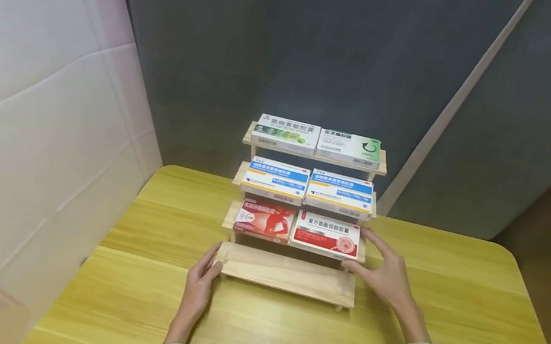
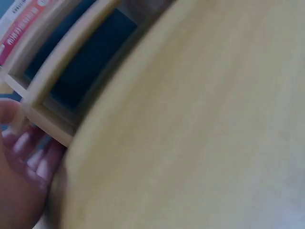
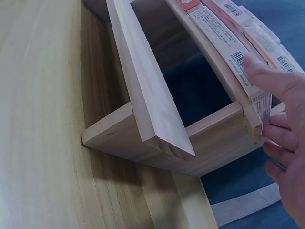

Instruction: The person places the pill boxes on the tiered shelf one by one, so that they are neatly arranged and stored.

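A stepped wooden rack [image 1: 285,273] stands on the table, its lowest step bare. My left hand [image 1: 199,284] grips the left end of that step, thumb at its front edge; the left wrist view shows the fingers [image 2: 45,160] against the rack's side. On the step above lie a red medicine box [image 1: 264,220] and a white-and-red medicine box [image 1: 326,234]. My right hand [image 1: 389,278] holds the white-and-red box by its right end. In the right wrist view the thumb [image 3: 257,69] presses its front side, and the other fingers sit around the end, partly hidden.
Two blue-and-white boxes [image 1: 276,179] lie on the third step. A white-and-green box [image 1: 285,134] and a green box [image 1: 349,148] lie on the top step. Behind the table [image 1: 121,292] hangs a dark curtain [image 1: 297,47]; a pale sheet [image 1: 45,94] hangs at the left.
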Action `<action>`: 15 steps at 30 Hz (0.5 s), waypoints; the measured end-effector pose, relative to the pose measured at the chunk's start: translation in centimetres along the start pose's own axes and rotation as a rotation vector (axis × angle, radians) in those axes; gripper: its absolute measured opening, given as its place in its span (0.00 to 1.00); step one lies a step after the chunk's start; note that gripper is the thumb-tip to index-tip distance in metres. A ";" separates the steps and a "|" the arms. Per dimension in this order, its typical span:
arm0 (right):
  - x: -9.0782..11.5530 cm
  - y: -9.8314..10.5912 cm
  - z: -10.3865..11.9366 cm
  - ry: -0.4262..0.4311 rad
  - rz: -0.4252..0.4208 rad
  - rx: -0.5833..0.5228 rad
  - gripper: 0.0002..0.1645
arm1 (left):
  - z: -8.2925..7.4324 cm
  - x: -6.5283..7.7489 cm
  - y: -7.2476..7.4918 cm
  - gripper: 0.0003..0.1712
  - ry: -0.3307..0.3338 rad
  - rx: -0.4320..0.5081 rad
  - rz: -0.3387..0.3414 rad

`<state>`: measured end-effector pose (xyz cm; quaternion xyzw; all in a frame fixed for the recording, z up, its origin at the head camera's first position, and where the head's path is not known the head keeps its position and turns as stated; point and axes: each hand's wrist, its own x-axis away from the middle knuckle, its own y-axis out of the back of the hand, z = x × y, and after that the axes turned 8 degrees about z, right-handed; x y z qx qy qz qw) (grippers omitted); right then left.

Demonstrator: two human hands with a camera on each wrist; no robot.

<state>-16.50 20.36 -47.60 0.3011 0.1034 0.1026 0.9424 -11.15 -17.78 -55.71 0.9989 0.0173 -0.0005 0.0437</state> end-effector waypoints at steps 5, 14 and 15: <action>0.2 0.0 0.2 0.030 0.001 0.029 0.51 | -2.0 0.0 0.1 0.31 0.095 -0.107 0.058; 1.2 0.1 1.2 0.071 0.043 0.245 0.53 | -6.4 0.2 0.3 0.43 0.201 -0.426 0.224; 1.3 0.1 1.3 0.073 0.048 0.265 0.52 | -6.9 0.2 0.5 0.43 0.199 -0.462 0.243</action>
